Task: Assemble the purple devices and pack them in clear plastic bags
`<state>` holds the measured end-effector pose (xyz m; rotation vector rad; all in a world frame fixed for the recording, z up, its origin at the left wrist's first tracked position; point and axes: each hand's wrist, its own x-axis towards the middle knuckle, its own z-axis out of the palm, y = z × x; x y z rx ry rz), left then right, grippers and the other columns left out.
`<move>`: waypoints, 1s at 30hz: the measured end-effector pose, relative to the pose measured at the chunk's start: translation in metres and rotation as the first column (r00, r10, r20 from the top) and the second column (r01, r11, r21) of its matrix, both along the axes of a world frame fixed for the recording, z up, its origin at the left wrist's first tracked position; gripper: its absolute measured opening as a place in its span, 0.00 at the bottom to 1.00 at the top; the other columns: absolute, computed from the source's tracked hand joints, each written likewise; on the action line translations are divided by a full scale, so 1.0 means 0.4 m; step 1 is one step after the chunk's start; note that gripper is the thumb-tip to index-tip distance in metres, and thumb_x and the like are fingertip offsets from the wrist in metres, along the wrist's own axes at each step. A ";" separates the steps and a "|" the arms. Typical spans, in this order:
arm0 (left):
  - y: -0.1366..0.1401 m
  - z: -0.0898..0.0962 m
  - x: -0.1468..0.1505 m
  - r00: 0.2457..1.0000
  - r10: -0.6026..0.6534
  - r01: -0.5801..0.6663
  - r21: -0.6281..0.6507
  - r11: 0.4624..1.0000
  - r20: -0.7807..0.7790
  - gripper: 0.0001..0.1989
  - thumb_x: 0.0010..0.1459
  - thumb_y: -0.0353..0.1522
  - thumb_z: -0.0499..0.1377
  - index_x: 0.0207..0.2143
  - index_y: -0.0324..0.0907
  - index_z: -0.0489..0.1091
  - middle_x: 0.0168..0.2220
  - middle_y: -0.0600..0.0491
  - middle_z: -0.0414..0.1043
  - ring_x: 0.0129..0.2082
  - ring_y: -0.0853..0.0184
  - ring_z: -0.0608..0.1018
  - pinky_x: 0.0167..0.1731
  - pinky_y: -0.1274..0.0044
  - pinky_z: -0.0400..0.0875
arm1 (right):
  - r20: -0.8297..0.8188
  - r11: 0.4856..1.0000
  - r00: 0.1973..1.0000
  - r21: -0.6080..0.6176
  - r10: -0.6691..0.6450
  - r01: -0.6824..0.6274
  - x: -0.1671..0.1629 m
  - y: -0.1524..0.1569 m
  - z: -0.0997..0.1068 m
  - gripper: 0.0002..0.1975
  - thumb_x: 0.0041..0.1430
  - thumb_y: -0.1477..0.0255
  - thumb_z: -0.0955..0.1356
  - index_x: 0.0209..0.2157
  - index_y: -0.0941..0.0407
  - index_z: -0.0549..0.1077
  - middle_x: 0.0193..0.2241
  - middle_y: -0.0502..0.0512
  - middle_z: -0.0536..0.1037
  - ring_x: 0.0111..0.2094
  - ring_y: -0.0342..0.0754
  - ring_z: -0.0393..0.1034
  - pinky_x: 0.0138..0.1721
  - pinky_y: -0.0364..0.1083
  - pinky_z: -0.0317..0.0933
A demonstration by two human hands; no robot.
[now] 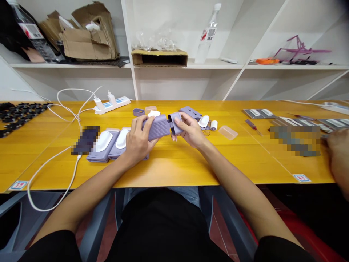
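My left hand [138, 141] is closed around a purple plastic housing [158, 128] with a ribbed face, held above the table. In my right hand [193, 131], thumb and fingers pinch a smaller purple hollow end piece [174, 123]. A narrow tab sits between the two parts; whether they are joined I cannot tell. Beneath and left of my left hand lie purple units with white oval tops, one of them a purple unit [98, 157] in plain sight. Beyond my right hand are a purple part [188, 110], a white oval piece [204, 120] and a small white cylinder [214, 125].
A dark blurred-out device [86, 140] and white cable [40, 171] lie at left, with a power strip [116, 104] behind. To the right are a clear lid [228, 133], a screwdriver [253, 126] and another person's hand [339, 153]. White shelves [212, 65] rise behind the table.
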<state>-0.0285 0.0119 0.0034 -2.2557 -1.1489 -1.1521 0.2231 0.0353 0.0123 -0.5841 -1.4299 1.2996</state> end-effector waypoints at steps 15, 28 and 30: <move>-0.004 0.008 -0.004 1.000 0.012 -0.013 -0.036 0.999 -0.029 0.39 0.64 0.30 0.74 0.74 0.41 0.67 0.65 0.36 0.75 0.63 0.44 0.78 0.62 0.53 0.83 | -0.009 0.995 0.996 0.054 -0.084 0.084 0.008 0.000 -0.001 0.28 0.70 0.45 0.78 0.57 0.49 0.74 0.35 0.50 0.84 0.25 0.50 0.81 0.22 0.48 0.73; -0.003 0.002 -0.003 1.000 0.004 -0.006 -0.048 0.999 -0.023 0.40 0.63 0.29 0.74 0.74 0.44 0.68 0.66 0.36 0.75 0.64 0.44 0.78 0.63 0.53 0.82 | 0.074 0.977 0.981 0.130 -0.181 0.171 -0.003 -0.010 0.000 0.31 0.69 0.42 0.78 0.61 0.45 0.75 0.49 0.57 0.86 0.28 0.50 0.81 0.23 0.50 0.73; -0.003 0.003 -0.003 1.000 0.005 -0.006 -0.061 0.998 -0.020 0.40 0.63 0.29 0.74 0.75 0.45 0.67 0.66 0.37 0.75 0.64 0.43 0.77 0.63 0.53 0.82 | 0.088 0.971 0.975 0.141 -0.206 0.192 -0.004 -0.015 0.004 0.31 0.68 0.42 0.78 0.62 0.45 0.75 0.51 0.57 0.86 0.29 0.50 0.80 0.23 0.51 0.72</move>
